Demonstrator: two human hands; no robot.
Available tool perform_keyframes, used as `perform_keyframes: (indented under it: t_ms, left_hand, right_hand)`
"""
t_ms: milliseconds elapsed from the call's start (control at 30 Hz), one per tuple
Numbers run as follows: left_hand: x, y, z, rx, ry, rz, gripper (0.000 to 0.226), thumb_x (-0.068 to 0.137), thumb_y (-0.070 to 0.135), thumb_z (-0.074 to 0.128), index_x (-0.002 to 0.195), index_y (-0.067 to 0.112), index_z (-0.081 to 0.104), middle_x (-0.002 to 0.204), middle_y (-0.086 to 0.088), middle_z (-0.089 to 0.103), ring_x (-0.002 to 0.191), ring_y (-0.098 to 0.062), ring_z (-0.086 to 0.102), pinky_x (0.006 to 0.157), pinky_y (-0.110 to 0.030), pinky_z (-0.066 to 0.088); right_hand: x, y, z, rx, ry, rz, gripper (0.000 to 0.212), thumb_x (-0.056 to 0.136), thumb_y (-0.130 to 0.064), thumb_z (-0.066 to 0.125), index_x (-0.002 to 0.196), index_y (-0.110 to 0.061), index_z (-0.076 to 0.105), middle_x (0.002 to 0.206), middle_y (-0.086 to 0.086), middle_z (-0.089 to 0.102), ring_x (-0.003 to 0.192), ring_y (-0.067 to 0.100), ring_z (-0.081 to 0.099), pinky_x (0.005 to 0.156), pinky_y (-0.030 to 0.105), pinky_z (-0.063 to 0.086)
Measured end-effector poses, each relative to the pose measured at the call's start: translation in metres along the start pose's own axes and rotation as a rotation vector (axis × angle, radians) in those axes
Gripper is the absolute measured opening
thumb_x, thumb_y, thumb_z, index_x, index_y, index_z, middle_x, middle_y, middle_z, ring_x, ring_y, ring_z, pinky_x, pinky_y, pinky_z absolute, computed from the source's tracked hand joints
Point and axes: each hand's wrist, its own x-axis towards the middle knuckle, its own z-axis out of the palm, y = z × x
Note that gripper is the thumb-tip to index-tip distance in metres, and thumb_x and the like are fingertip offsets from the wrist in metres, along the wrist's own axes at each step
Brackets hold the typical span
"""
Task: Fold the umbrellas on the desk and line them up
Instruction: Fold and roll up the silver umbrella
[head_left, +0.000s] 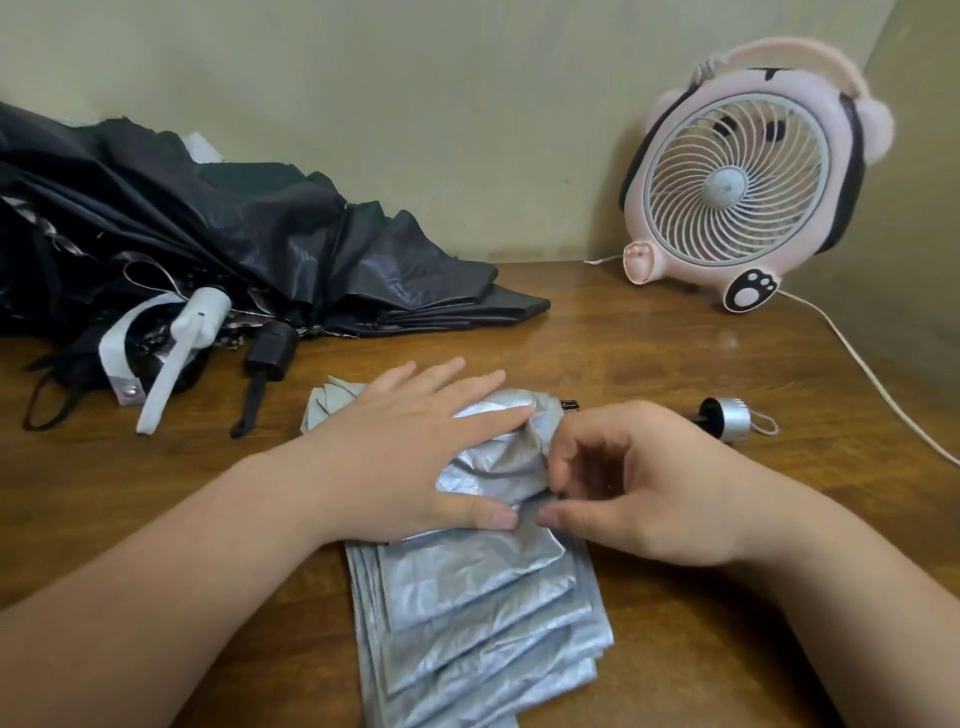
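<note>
silver umbrella (483, 597) lies mid-way across the wooden desk (649, 338), its pleats stacked flat toward the viewer. left hand (415, 447), fingers spread, presses the fabric down, likely to stop the pleats springing apart, while the right hand (639, 483) pinches a fold beside it. black umbrellas (208, 234) lie heaped, unfolded, back left.

A single wide-angle view, worn on the person's head, looks forward and down across the tabletop (649, 338) from its near side. Both forearms enter from the bottom corners. The left hand (415, 447) and right hand (639, 488) sit close below the lens at centre, on the silver umbrella (483, 597). The view faces the far wall (441, 104). The black umbrellas (208, 234) lie far left and a pink fan (748, 192) stands far right.
</note>
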Motion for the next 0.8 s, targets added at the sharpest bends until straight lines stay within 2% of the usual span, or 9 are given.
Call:
perform_keyframes:
  t_ms: [100,167,233,300,400,500,600,733,800]
  left_hand:
    - [-0.001,0.0,0.005,0.019,0.075,-0.012,0.093,0.074,0.098,0.024,0.151,0.062,-0.013,0.167,0.014,-0.022,0.154,-0.013,-0.02,0.126,-0.047,-0.01]
    - [-0.004,0.003,0.006,-0.026,0.141,-0.027,0.094,0.073,0.097,0.029,0.153,0.06,-0.002,0.165,0.012,-0.008,0.151,-0.015,-0.006,0.125,-0.042,-0.001]
    - [-0.006,0.006,0.007,-0.082,0.203,-0.018,0.094,0.071,0.093,0.035,0.154,0.057,0.008,0.154,0.014,0.009,0.14,-0.012,0.01,0.118,-0.034,0.011]
    - [-0.007,0.008,0.007,-0.121,0.236,0.009,0.098,0.071,0.092,0.04,0.155,0.053,0.009,0.144,0.017,0.017,0.131,-0.007,0.018,0.11,-0.026,0.016]
    - [-0.006,0.008,0.008,-0.144,0.228,0.015,0.109,0.068,0.094,0.044,0.157,0.049,0.001,0.15,0.02,0.014,0.14,-0.005,0.012,0.114,-0.024,0.011]
    - [-0.006,0.009,0.009,-0.13,0.191,-0.004,0.116,0.063,0.098,0.043,0.157,0.05,-0.006,0.163,0.02,-0.005,0.148,-0.004,-0.009,0.117,-0.023,-0.01]
    - [-0.009,0.011,0.006,-0.11,0.133,0.003,0.123,0.058,0.103,0.04,0.154,0.052,-0.017,0.161,0.024,-0.024,0.134,0.012,-0.033,0.103,-0.017,-0.036]
    - [-0.012,0.011,0.01,-0.044,0.074,0.037,0.133,0.047,0.112,0.033,0.144,0.054,-0.037,0.16,0.021,-0.037,0.144,-0.002,-0.041,0.12,-0.038,-0.027]
    - [-0.013,0.011,0.011,-0.028,0.055,0.05,0.137,0.042,0.113,0.033,0.14,0.054,-0.042,0.159,0.022,-0.04,0.144,-0.003,-0.041,0.122,-0.042,-0.024]
  right_hand:
    - [-0.007,-0.012,-0.001,-0.292,0.01,-0.192,0.014,0.085,-0.035,0.081,0.093,-0.03,0.071,0.088,-0.021,0.059,0.085,0.003,0.06,0.073,0.016,0.044]
    - [-0.013,-0.023,-0.001,-0.353,-0.039,-0.262,0.018,0.087,-0.038,0.077,0.105,-0.034,0.074,0.108,-0.024,0.054,0.107,0.002,0.057,0.089,0.015,0.044]
    - [-0.02,-0.027,0.002,-0.397,-0.087,-0.252,0.024,0.089,-0.039,0.074,0.112,-0.035,0.073,0.118,-0.021,0.051,0.114,0.002,0.054,0.095,0.019,0.045]
    - [-0.029,-0.027,0.011,-0.375,-0.051,-0.183,0.026,0.088,-0.039,0.074,0.113,-0.036,0.07,0.118,-0.021,0.051,0.112,0.004,0.056,0.093,0.022,0.048]
    - [-0.046,-0.022,0.03,-0.205,0.207,-0.027,0.033,0.079,-0.035,0.081,0.107,-0.039,0.065,0.107,-0.019,0.057,0.098,0.006,0.062,0.081,0.015,0.048]
    - [-0.052,-0.019,0.045,0.207,0.335,0.183,0.044,0.07,-0.022,0.09,0.105,-0.035,0.066,0.097,-0.006,0.07,0.081,0.013,0.066,0.066,0.022,0.05]
    - [-0.048,-0.019,0.051,0.325,0.336,0.229,0.043,0.072,-0.01,0.09,0.104,-0.027,0.067,0.09,0.0,0.073,0.07,0.014,0.061,0.063,0.025,0.049]
    - [-0.042,-0.023,0.054,0.378,0.339,0.263,0.041,0.078,-0.001,0.085,0.105,-0.024,0.065,0.085,0.003,0.074,0.062,0.012,0.054,0.061,0.023,0.047]
    - [-0.039,-0.023,0.054,0.404,0.352,0.287,0.039,0.079,0.0,0.084,0.104,-0.023,0.065,0.08,0.003,0.075,0.059,0.013,0.052,0.058,0.025,0.046]
